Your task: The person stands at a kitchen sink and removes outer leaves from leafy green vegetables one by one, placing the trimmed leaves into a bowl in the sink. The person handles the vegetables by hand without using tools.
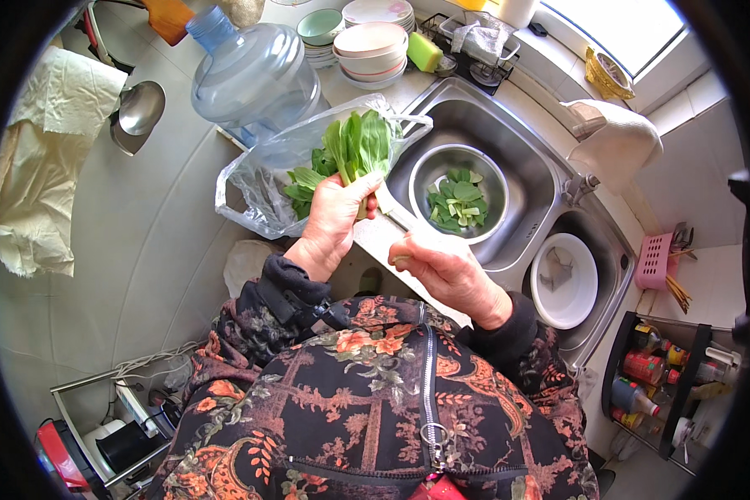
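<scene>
My left hand grips a bunch of bok choy by its pale stems, with the green leaves pointing away from me. Under and behind it lies an open clear plastic bag with more greens inside. My right hand is over the counter edge near the sink, its fingers drawn together; a small pale spot shows at the fingertips, too small to identify. In the steel sink, a round metal bowl contains loose green leaves and cut stem pieces.
A white basin sits in the smaller sink bowl, beside the faucet. Behind the bag stands a large blue water bottle, then stacked bowls and a sponge. A pull-out rack of bottles is at lower right.
</scene>
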The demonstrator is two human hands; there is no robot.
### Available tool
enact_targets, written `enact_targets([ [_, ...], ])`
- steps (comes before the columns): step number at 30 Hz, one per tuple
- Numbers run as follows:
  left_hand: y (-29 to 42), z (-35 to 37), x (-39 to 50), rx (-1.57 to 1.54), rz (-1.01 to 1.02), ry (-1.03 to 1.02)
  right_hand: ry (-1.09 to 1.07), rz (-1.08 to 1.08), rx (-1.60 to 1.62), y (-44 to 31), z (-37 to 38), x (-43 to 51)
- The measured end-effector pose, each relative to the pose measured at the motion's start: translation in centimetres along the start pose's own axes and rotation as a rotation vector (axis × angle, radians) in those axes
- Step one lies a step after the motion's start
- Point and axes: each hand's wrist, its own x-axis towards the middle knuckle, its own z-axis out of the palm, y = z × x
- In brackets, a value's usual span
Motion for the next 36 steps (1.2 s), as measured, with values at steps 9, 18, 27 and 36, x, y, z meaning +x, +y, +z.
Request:
enact_targets([
  [9,-0.8,1.4,-0.8,-0.009,-0.023,-0.165,0.184,0.476,0.613,2.5,-1.0,1.1],
  [18,0.5,1.1,-0.7,0.114,-0.121,-0.255,0.017,0.501,0.500,2.3,-1.2,0.7],
  [27,0.3,1.4,-1.0,0.012,-0.259,-0.418,-0.033,0.348,0.300,2.4,-1.4,0.0],
  [36,-0.4,2.2,0.7,-0.051,-0.343,-0.486,-0.149,0.473,0.780,2.5,-6.4,-4.1],
])
